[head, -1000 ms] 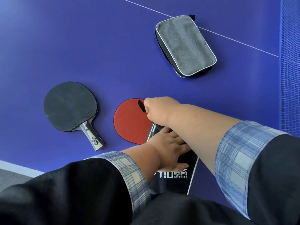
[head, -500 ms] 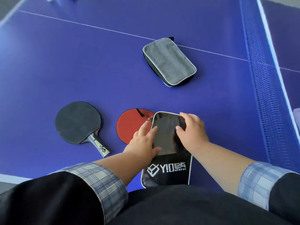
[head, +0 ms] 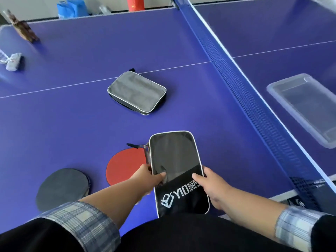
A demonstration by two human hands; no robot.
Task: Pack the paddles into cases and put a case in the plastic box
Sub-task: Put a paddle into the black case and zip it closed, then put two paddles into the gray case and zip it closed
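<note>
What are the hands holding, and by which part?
The black case, gripped by both long edges near its logo end: left hand on the left edge, right hand on the right.

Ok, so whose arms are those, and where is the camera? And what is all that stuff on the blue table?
There is no machine here, just a person. The only picture comes from a camera worn on their head. It looks forward and down, so you see their own two arms reaching in from the bottom. The left hand and the right hand hold a black case by its sides. On the blue ping-pong table lie a red paddle, a black paddle and, further away, a grey case. Past the net, on the right, sits a clear plastic box.
</note>
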